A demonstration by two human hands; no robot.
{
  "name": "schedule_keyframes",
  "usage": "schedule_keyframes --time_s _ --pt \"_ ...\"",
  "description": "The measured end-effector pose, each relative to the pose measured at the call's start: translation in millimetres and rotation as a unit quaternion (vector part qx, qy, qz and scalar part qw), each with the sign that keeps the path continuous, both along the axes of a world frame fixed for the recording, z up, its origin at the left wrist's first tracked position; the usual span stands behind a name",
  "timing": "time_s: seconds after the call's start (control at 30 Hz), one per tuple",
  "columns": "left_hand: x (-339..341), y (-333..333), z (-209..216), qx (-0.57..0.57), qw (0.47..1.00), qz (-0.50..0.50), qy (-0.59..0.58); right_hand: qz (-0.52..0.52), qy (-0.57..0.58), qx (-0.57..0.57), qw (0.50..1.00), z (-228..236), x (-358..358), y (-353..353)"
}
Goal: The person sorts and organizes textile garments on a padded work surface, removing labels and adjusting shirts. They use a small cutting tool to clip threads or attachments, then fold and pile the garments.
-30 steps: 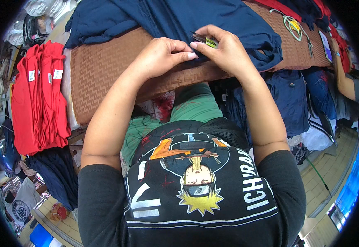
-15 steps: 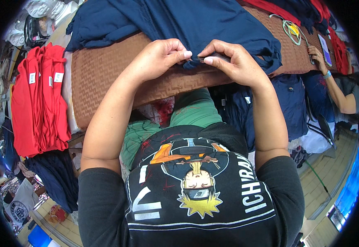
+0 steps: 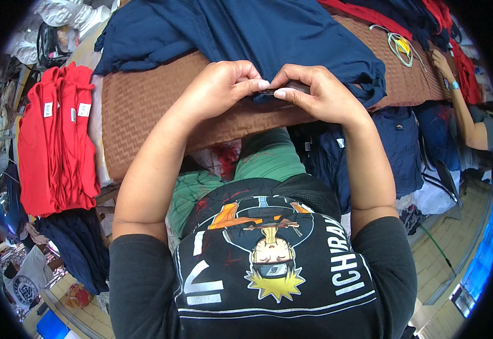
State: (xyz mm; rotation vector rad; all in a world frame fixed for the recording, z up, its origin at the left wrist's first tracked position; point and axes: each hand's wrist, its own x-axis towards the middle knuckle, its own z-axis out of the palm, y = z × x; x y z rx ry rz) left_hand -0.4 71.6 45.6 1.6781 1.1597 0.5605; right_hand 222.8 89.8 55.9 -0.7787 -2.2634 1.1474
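A navy garment (image 3: 269,39) is spread across a brown padded surface in front of me. At its near edge, my left hand (image 3: 229,85) is closed, thumb and forefinger pinched together; what lies between them is too small to make out. Close to it on the right, my right hand (image 3: 317,93) is closed around a small dark metal tool (image 3: 298,86), perhaps thread snips, mostly covered by the fingers. Both sets of fingertips almost meet over the garment's edge.
Folded red garments with white tags (image 3: 60,141) hang at the left edge of the brown padded surface (image 3: 139,107). Navy garments (image 3: 396,147) hang below at right. A pale looped cord (image 3: 399,48) lies at the far right, near another person's arm (image 3: 465,113).
My hands have come closer together, the right fingertips now almost touching the left. The other person's hand has shifted, and the phone-like slab near it no longer shows.
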Motion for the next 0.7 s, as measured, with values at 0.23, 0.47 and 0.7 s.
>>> schedule_keyframes --time_s 0.23,0.47,0.7 --pt "8 -6 12 0.100 0.992 0.022 0.080 0.013 -0.043 -0.016 0.999 3 0 2" --pt "2 -2 0 0.067 0.995 0.068 0.017 0.003 -0.020 -0.043 0.999 -3 4 3" --pt "4 -4 2 0.043 0.996 0.080 0.002 0.002 0.000 -0.083 0.997 -3 5 5"
